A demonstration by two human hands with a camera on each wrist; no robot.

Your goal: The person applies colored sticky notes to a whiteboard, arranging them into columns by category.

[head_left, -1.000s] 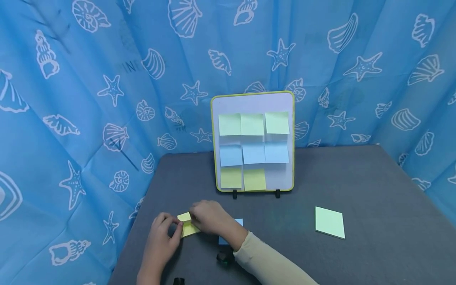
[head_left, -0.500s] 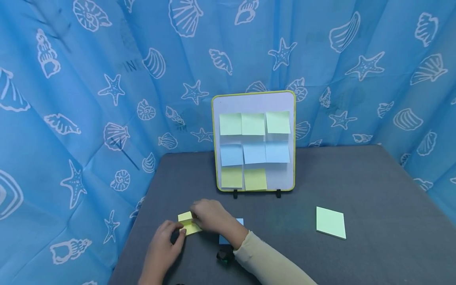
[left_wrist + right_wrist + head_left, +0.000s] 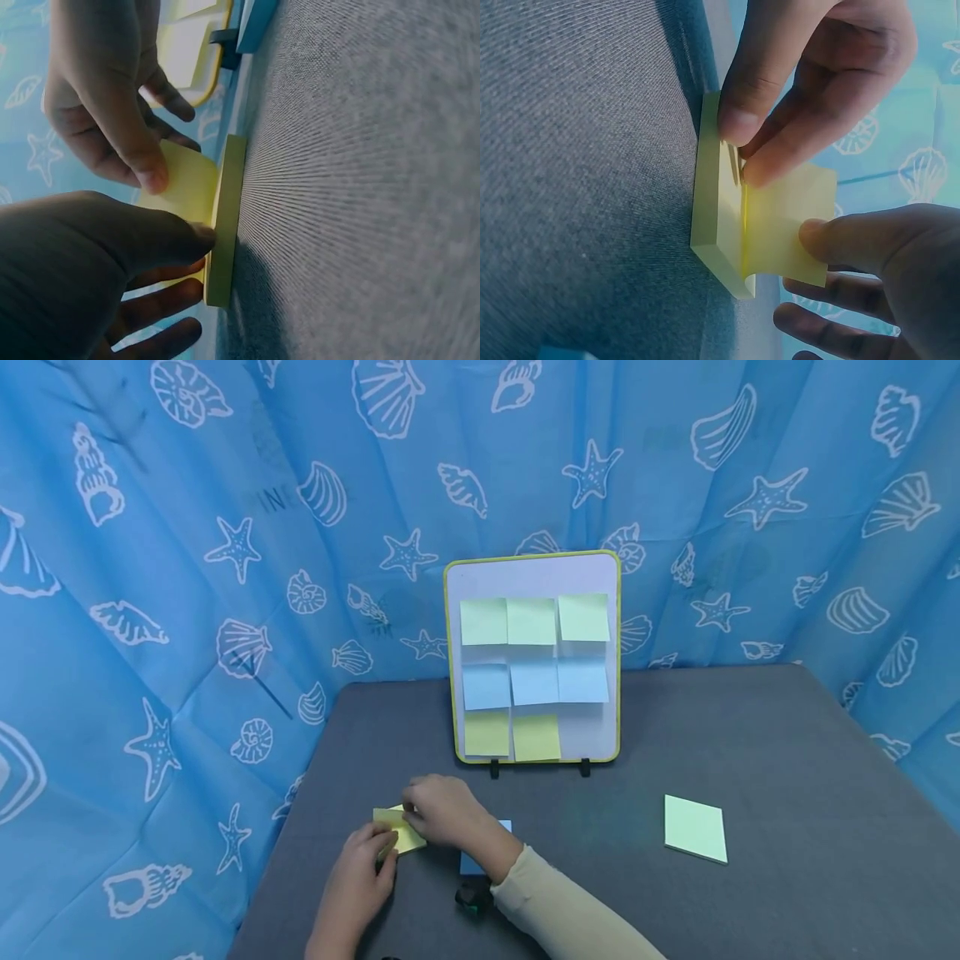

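Observation:
A yellow sticky note pad [image 3: 412, 839] lies on the table's left side, between both hands. Its top sheet [image 3: 791, 217] stands bent up from the pad, joined along one edge. My right hand [image 3: 446, 810] pinches that raised sheet between thumb and fingers, as the left wrist view shows. My left hand [image 3: 354, 883] holds the pad at its near side; its thumb [image 3: 741, 124] presses the pad and a fingertip touches near the sheet's fold. A blue sticky note pad [image 3: 470, 867] is partly hidden under the right forearm.
A whiteboard [image 3: 534, 575] on black feet stands at the back, bearing green, blue and yellow notes in rows. A pale green pad [image 3: 695, 829] lies at right. A small black object [image 3: 472, 897] sits by the right sleeve. A shell-print curtain [image 3: 405, 635] hangs behind.
The yellow sheet has been raised further and folded toward the near side. My left hand has shifted slightly right along the pad; the right hand has barely moved.

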